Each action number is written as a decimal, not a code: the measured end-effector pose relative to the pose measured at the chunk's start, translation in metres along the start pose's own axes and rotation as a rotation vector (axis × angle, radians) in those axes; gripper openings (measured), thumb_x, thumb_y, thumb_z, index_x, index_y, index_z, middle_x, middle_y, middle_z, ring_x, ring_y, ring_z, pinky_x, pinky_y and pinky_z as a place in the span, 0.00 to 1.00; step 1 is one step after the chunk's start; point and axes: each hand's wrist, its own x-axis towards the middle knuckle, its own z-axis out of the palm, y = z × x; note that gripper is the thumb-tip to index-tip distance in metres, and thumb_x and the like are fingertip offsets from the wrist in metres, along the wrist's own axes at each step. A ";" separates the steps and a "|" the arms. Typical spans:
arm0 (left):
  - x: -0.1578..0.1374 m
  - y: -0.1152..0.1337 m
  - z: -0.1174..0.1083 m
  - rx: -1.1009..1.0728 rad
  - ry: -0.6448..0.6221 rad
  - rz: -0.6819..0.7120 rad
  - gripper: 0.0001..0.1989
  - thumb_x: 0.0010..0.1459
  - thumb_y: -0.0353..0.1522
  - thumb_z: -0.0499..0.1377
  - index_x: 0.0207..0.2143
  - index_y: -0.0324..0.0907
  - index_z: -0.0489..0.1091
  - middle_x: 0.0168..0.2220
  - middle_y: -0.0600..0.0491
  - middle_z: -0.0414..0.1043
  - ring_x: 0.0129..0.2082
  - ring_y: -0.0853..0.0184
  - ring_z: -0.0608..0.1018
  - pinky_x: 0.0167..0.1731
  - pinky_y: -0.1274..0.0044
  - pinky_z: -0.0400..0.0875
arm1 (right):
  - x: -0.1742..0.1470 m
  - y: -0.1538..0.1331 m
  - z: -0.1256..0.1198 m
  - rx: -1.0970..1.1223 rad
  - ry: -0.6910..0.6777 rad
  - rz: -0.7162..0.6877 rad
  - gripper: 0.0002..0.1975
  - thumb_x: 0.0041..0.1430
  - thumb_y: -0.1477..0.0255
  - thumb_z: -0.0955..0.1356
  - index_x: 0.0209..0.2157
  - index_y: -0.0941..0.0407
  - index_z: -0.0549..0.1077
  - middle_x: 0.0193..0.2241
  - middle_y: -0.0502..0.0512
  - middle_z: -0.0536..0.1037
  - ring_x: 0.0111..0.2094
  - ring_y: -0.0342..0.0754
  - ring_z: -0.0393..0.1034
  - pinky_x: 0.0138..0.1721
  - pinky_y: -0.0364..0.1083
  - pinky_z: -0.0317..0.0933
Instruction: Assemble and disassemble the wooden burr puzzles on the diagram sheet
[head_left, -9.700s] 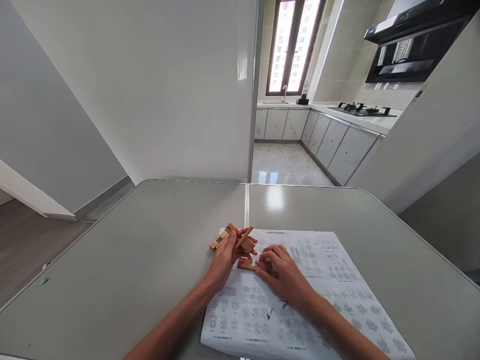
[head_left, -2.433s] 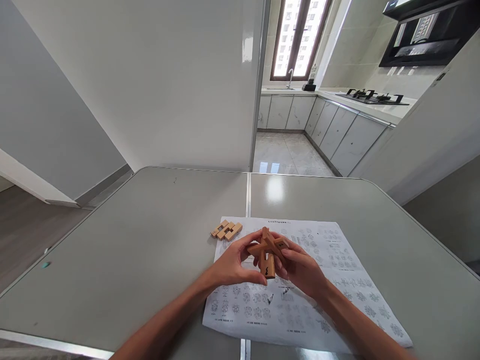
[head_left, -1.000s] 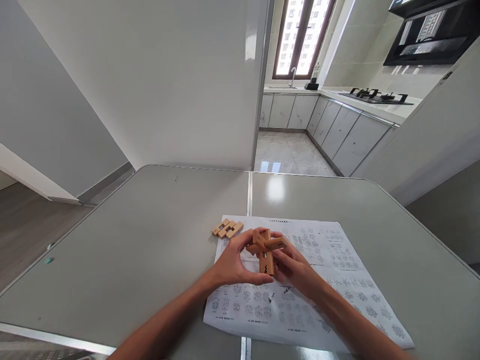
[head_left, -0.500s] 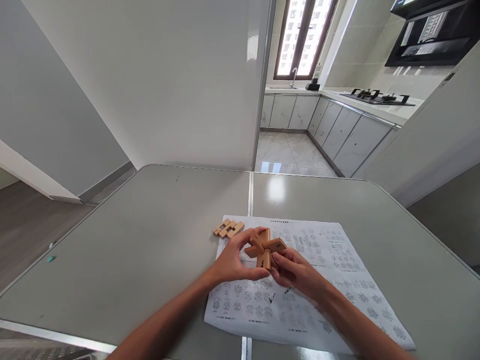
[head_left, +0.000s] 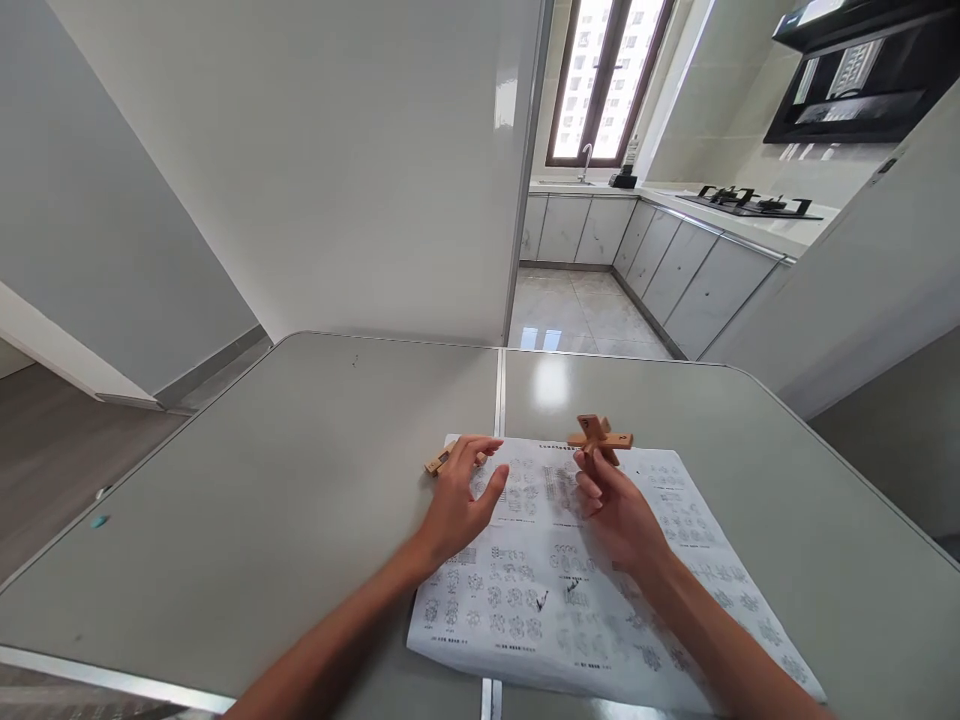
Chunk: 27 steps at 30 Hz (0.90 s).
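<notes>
Several interlocked wooden puzzle pieces (head_left: pixel 596 433), with numbers marked on them, are held up near the far edge of the sheet. The fingers of my right hand (head_left: pixel 616 500) are closed on the lower part of this star-shaped cluster. My left hand (head_left: pixel 461 505) is open and holds nothing, its thumb and fingers apart. It hovers over the left side of the printed instruction sheet (head_left: pixel 540 640). Beyond it lie loose wooden pieces (head_left: pixel 435 463), mostly hidden by my left fingers. Small line diagrams and handwritten check marks cover the sheet.
The grey table (head_left: pixel 262 520) has a metal seam (head_left: pixel 500 390) down its middle. A small teal bit (head_left: pixel 100 521) lies near the left edge. Past the table are a white wall panel (head_left: pixel 337 180) and a kitchen with cabinets (head_left: pixel 592 225) and a gas stove (head_left: pixel 750 203).
My left hand has let go of the wooden cluster and moved left, toward the loose pieces. My right hand has carried the cluster up and to the right, away from my left.
</notes>
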 end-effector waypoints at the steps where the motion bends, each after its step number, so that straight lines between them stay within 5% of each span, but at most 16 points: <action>1: 0.000 -0.001 -0.001 0.028 0.001 -0.002 0.13 0.70 0.37 0.57 0.54 0.47 0.70 0.52 0.48 0.71 0.48 0.62 0.75 0.46 0.71 0.74 | 0.004 -0.002 -0.004 0.028 0.020 -0.024 0.12 0.57 0.68 0.79 0.40 0.52 0.76 0.38 0.47 0.77 0.21 0.35 0.59 0.18 0.36 0.61; 4: 0.000 -0.005 -0.002 0.109 0.004 -0.010 0.13 0.70 0.36 0.56 0.54 0.47 0.69 0.54 0.47 0.69 0.51 0.60 0.74 0.40 0.72 0.75 | 0.015 -0.007 -0.017 0.122 0.038 -0.079 0.13 0.56 0.73 0.78 0.42 0.53 0.76 0.37 0.47 0.77 0.23 0.35 0.62 0.22 0.35 0.65; 9: 0.004 -0.020 -0.002 0.278 0.062 0.052 0.14 0.69 0.33 0.57 0.55 0.46 0.66 0.54 0.47 0.69 0.55 0.57 0.72 0.57 0.61 0.67 | 0.027 -0.014 -0.032 0.200 0.094 -0.182 0.09 0.58 0.75 0.76 0.39 0.54 0.75 0.38 0.49 0.79 0.22 0.35 0.61 0.23 0.36 0.68; 13: 0.007 -0.029 -0.003 0.340 0.099 0.039 0.14 0.68 0.34 0.58 0.55 0.44 0.65 0.54 0.46 0.69 0.56 0.56 0.71 0.60 0.60 0.64 | 0.033 -0.021 -0.038 0.205 0.148 -0.215 0.07 0.61 0.76 0.74 0.37 0.53 0.73 0.37 0.49 0.80 0.22 0.35 0.62 0.22 0.35 0.68; 27: 0.018 -0.030 -0.014 0.113 0.179 -0.304 0.13 0.72 0.38 0.48 0.49 0.44 0.70 0.55 0.46 0.72 0.54 0.57 0.74 0.54 0.66 0.68 | 0.036 -0.027 -0.037 0.210 0.273 -0.217 0.06 0.68 0.73 0.68 0.33 0.55 0.73 0.32 0.49 0.78 0.21 0.36 0.65 0.22 0.35 0.69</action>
